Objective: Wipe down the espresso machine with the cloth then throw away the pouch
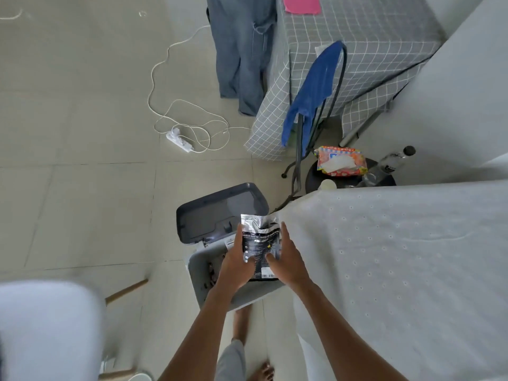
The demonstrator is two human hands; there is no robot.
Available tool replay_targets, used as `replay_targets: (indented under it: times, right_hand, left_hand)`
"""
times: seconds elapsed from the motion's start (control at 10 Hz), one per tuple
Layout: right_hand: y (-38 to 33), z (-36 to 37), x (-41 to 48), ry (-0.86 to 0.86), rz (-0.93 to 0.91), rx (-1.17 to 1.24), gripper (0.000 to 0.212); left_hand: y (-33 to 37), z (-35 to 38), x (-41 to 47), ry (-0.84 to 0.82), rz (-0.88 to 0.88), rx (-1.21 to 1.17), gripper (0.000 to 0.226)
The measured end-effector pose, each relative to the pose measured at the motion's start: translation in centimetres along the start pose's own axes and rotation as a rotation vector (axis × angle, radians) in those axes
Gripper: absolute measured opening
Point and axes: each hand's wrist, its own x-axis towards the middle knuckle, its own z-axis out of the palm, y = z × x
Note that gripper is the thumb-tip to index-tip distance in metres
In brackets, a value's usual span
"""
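A black and silver pouch (259,247) with a torn-open top is held upright over a grey pedal bin (199,276) on the floor. My left hand (236,266) grips the pouch's left edge and my right hand (288,261) grips its right edge. The bin's dark lid (217,211) stands flipped open behind the pouch. Some dark rubbish shows inside the bin. No espresso machine is in view, and a pink cloth (302,4) lies on the checked table at the top.
A table under a white cloth (398,257) fills the right side, touching the bin. A stool (349,178) with a tissue pack and a bottle stands beyond it. A white power strip (180,140) with cables lies on the tiled floor. My bare feet are below the bin.
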Motion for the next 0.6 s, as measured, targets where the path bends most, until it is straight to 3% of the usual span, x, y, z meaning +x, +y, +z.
replay_targets:
  times: [0.2,0.3,0.4,0.6]
  right_hand:
    - [7.6,6.4,6.0,-0.003,0.095,-0.011,0.087]
    - [6.9,5.9,6.1,-0.001,0.111,-0.038,0.087]
    - [6.0,4.9,5.0,-0.06,0.154,-0.074,0.081]
    - [4.0,3.6,1.2,-0.078,0.103,-0.124,0.071]
  left_hand:
    - [-4.9,3.4,5.6,-0.193,-0.155,-0.039,0.099]
    - [-5.9,3.8,6.8,-0.304,-0.206,-0.054,0.095]
    - [-6.1,2.9,6.4,-0.333,-0.254,-0.003,0.083]
    - [-5.3,0.3,2.2,-0.247,-0.154,0.137,0.072]
